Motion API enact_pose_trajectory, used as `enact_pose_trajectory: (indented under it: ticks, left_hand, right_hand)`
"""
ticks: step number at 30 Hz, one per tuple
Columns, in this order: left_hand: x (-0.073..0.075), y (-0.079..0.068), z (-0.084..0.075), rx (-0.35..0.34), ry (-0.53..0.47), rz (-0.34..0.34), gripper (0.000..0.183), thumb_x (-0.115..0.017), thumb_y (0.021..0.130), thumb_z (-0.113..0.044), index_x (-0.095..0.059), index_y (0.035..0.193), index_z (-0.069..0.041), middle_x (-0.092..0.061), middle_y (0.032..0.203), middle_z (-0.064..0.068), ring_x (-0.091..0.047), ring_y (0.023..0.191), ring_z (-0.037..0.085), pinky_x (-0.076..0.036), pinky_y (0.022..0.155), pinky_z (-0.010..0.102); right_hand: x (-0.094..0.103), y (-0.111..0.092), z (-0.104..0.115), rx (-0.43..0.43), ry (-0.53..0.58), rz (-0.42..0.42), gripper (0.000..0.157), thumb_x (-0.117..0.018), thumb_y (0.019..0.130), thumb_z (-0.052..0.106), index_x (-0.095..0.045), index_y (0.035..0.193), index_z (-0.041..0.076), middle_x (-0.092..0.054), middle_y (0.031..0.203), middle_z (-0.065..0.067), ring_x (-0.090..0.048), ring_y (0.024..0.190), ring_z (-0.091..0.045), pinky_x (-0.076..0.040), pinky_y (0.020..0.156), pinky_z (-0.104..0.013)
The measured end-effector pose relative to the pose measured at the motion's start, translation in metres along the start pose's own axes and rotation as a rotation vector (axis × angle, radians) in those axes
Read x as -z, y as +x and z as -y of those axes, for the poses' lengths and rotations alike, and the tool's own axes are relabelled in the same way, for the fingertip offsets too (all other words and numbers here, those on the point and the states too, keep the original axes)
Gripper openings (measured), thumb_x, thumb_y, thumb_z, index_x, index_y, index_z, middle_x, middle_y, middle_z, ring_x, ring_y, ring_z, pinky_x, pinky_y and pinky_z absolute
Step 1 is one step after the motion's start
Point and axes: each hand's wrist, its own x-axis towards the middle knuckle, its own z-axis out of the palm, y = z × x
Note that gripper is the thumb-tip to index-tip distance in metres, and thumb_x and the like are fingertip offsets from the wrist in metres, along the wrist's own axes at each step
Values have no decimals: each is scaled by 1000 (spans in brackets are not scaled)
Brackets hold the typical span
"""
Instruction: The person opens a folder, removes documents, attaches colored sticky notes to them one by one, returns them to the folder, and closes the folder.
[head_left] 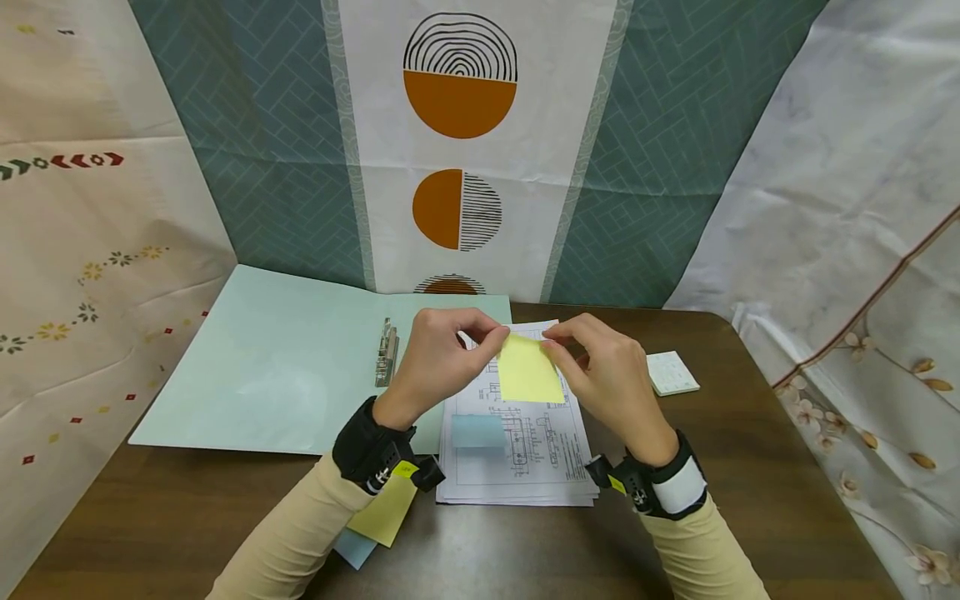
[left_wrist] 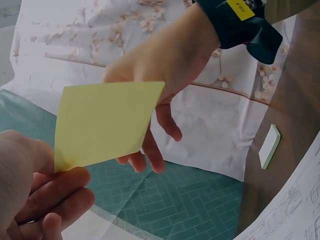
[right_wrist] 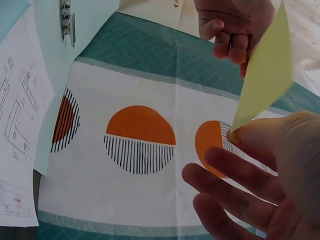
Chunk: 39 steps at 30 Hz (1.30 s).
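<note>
Head view: left grip (head_left: 441,354) and right grip (head_left: 606,371) pinch yellow note (head_left: 531,372) partly hiding printed sheets (head_left: 487,477)

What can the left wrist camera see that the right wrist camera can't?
Only the left wrist view shows the small square white paper pad and a black wristband.

Only the right wrist view shows the shiny silver metal clip, the pale mint-green folder and the orange half circles on the cloth.

Both show the yellow paper note, white printed drawing sheets, the left hand and the right hand.
</note>
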Motion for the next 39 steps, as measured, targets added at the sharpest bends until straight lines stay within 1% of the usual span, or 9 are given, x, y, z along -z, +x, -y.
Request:
enact_pose_trajectory:
  ticks: [5, 9, 14, 18, 26, 28, 33, 37, 39]
  left_hand:
    - [-5, 0, -1, 6, 10, 32, 9, -80, 101, -6, -88, 98, -2, -85, 88, 10, -73, 77, 21, -62, 71, 31]
    - [-9, -1, 1, 80, 26, 99, 12, -79, 102, -8, -88, 95, -3, -84, 84, 8, -71, 74, 17, -58, 69, 26]
    - [-18, -3, 4, 217, 87, 256, 18, -78, 104, -15, -86, 90, -7, -80, 75, 4, -63, 65, 8, -46, 59, 22]
    - [-29, -6, 11, 262, 186, 395, 20, -80, 103, -19, -84, 85, -11, -74, 70, -1, -57, 63, 8, -36, 56, 21]
    - [-59, -21, 41, 316, 259, 614, 22, -87, 97, -23, -82, 75, -17, -67, 69, -8, -54, 66, 9, -38, 56, 24]
    - [-72, -28, 61, 297, 285, 652, 25, -86, 97, -30, -81, 74, -20, -69, 70, -10, -56, 66, 9, -41, 56, 27]
    - [-101, -42, 106, 288, 366, 711, 30, -87, 95, -40, -76, 69, -28, -68, 70, -14, -58, 64, 9, -46, 55, 31]
    - [-114, -47, 125, 301, 400, 735, 33, -87, 92, -43, -71, 65, -35, -65, 66, -18, -58, 61, 7, -46, 52, 29]
    - [-114, -47, 124, 319, 396, 740, 37, -89, 91, -43, -69, 61, -35, -63, 63, -18, -57, 59, 6, -44, 51, 27]
  right_hand:
    - [3, 0, -2, 23, -42, 30, 9, -88, 95, 3, -84, 103, 3, -82, 98, -11, -60, 66, -16, -49, 61, -27]
    - [9, 0, -6, 19, -73, 98, 5, -87, 96, 5, -83, 99, 4, -77, 98, -11, -55, 66, -15, -43, 60, -26]
    - [18, -1, -15, 8, -116, 253, 5, -89, 95, 8, -85, 96, 5, -67, 107, -10, -52, 68, -12, -40, 58, -24]
    - [19, -3, -25, 8, -127, 401, 7, -92, 94, 11, -86, 96, 7, -61, 104, -6, -47, 68, -7, -38, 58, -22]
    - [-7, -5, -48, -87, -135, 790, 8, -89, 97, 17, -85, 92, 14, -64, 100, -5, -51, 76, -11, -41, 62, -24]
    - [-13, -7, -52, -96, -132, 848, 11, -88, 98, 18, -83, 89, 14, -64, 101, -6, -51, 79, -12, -41, 64, -25]
    - [-25, -12, -56, -83, -127, 891, 15, -89, 97, 18, -81, 85, 13, -63, 97, -4, -51, 79, -12, -41, 64, -24]
    - [-32, -14, -57, -122, -152, 928, 16, -89, 97, 19, -80, 86, 12, -61, 95, -2, -51, 79, -12, -40, 63, -24]
    - [-36, -15, -58, -146, -162, 952, 17, -90, 97, 20, -80, 85, 12, -60, 94, -1, -52, 79, -13, -40, 63, -24]
